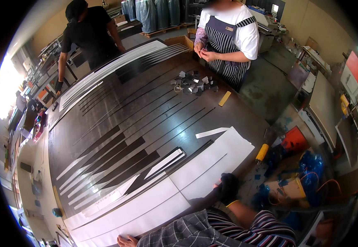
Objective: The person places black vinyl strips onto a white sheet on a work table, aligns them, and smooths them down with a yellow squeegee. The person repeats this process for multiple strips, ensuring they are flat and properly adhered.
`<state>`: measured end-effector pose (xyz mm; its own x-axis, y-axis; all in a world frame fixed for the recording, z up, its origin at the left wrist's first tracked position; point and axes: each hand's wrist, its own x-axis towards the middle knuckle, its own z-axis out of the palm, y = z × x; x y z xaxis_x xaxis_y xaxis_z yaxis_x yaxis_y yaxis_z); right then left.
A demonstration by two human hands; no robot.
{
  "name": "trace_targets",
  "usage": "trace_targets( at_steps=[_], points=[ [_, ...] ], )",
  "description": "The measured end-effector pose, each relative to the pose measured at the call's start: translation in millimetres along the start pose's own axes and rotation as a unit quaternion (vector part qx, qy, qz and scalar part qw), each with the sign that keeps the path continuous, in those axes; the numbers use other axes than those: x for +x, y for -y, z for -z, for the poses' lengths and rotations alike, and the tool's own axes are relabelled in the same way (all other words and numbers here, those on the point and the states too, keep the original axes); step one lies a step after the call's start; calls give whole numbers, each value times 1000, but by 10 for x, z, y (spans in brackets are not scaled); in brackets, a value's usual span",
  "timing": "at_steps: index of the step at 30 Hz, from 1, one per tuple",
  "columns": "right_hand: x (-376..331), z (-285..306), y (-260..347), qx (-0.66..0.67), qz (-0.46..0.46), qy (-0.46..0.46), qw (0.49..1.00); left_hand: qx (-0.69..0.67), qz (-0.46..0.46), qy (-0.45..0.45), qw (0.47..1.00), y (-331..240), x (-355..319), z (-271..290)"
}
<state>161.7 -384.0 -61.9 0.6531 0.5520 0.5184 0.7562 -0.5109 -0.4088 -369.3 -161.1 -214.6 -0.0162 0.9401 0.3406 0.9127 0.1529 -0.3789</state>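
Observation:
Two long white sheets lie along the near edge of the dark table, with thin dark lines running along them and a seam across. My left hand, bare, rests its outstretched fingers on the sheet's near edge at the bottom of the view. My right hand, in a black glove with fingertips showing, is curled at the near right edge of the white sheet. What its fingers hold, if anything, is hidden. Beyond the sheets, a narrow white strip lies on a dark strip.
Long dark strips fan across the table. Small dark and white scraps lie near a yellow block. Two people stand at the far side. A yellow-handled tool and blue plastic are on the right.

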Motion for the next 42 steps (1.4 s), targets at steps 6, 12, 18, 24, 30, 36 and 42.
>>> trace_targets(
  at_steps=[6, 12, 18, 24, 30, 36, 42],
  points=[
    [-4, 2, -28, 1, -2, -2, 1000, -108, 2, -19, 994, -115, 34, 57],
    [26, 45, 1, 0, -15, 31, 999, -219, 8, -41, 975, -201, 111, 239],
    [22, 55, 8, 2, -2, 13, 1000, -312, 8, -51, 949, -182, 143, 352],
    [2, 48, -3, 8, -12, 22, 1000, -397, 10, -54, 916, -161, 147, 479],
    [80, 82, -3, 2, 2, 5, 1000, -489, 24, -68, 869, -179, 159, 677],
    [-2, 12, 1, 42, -21, 57, 997, -600, 52, -116, 790, -453, 964, 1457],
    [-46, -27, -28, 45, -20, 52, 997, -711, -352, -125, 596, -770, 2288, 4515]
  ],
)
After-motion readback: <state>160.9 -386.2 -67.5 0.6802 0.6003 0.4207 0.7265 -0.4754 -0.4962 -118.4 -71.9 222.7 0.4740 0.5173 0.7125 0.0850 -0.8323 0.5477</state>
